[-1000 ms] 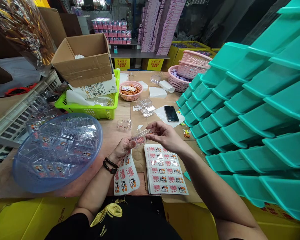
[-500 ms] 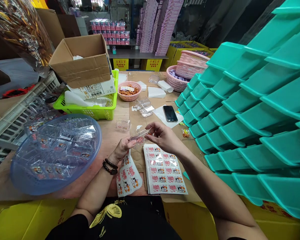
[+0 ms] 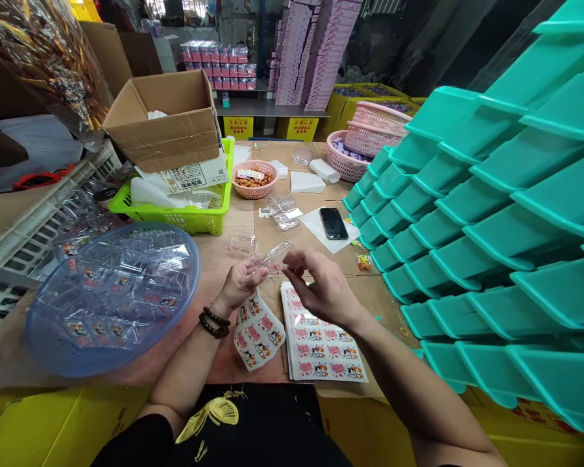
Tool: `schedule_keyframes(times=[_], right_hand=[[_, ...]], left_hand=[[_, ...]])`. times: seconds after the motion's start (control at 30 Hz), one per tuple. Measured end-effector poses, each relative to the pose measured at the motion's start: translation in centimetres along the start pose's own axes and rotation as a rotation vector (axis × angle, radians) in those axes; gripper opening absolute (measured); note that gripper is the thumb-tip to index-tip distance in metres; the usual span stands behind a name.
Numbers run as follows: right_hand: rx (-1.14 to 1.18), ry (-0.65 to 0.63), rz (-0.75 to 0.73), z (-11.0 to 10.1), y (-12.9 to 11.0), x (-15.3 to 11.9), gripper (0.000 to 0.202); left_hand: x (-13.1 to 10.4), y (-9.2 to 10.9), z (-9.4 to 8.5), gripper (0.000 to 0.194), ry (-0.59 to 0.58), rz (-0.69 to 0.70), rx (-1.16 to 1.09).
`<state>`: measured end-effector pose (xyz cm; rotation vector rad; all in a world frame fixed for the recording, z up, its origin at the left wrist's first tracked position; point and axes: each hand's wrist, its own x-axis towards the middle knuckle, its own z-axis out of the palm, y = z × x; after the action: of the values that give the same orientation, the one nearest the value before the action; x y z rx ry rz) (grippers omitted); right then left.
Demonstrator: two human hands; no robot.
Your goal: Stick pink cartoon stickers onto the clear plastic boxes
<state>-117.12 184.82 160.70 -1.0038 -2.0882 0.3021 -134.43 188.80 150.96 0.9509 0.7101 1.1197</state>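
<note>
My left hand [image 3: 242, 283] is closed around a clear plastic box [image 3: 275, 254] and also pinches a sheet of cat stickers [image 3: 259, 335], which hangs below it. Close by the box's right end, my right hand [image 3: 325, 285] has its fingers drawn together; what they hold, if anything, is too small to make out. Under that hand lies a stack of sticker sheets [image 3: 324, 353], printed with cats and pink lettering. Another clear box [image 3: 242, 244] stands just beyond my left hand.
Left is a blue basin [image 3: 192, 295] of stickered clear boxes, with a green basket [image 3: 194, 224] and carton [image 3: 175, 139] behind. A pink basket [image 3: 254, 192] of small packets, a phone [image 3: 333, 224] and loose clear packaging lie ahead. Stacked teal bins [image 3: 486, 240] rise at right.
My right hand has turned and shifted slightly right, its fingers now off the box's end. The sticker sheet under my left hand has swung a little right.
</note>
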Motion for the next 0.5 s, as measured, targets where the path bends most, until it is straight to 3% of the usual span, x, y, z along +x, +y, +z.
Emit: schedule_keyframes(times=[0.1,0.2,0.27,0.37,0.5], right_hand=[[-0.177,0.066,-0.173,-1.3,-2.3,-0.4,0.013],[-0.263,0.122,-0.186,-3.1,-3.9,-0.4,0.019],[-0.187,0.077,-0.081,-3.6,-3.8,-0.2,0.022],[0.19,-0.017,0.187,-2.4,-1.7,0.2,0.021],[0.6,0.0,0.439,-0.1,1.1,0.4,0.033]], left_hand=[[0.7,-0.7,-0.9,0.053,0.099,0.008,0.019],[0.8,-1.2,-1.7,0.057,0.153,-0.061,0.003],[0.5,-1.2,-1.8,0.062,0.044,-0.109,-0.055],[0.0,-0.8,-1.2,0.072,-0.136,-0.124,-0.083],[0.0,-0.2,-0.7,0.073,-0.235,-0.08,-0.058]])
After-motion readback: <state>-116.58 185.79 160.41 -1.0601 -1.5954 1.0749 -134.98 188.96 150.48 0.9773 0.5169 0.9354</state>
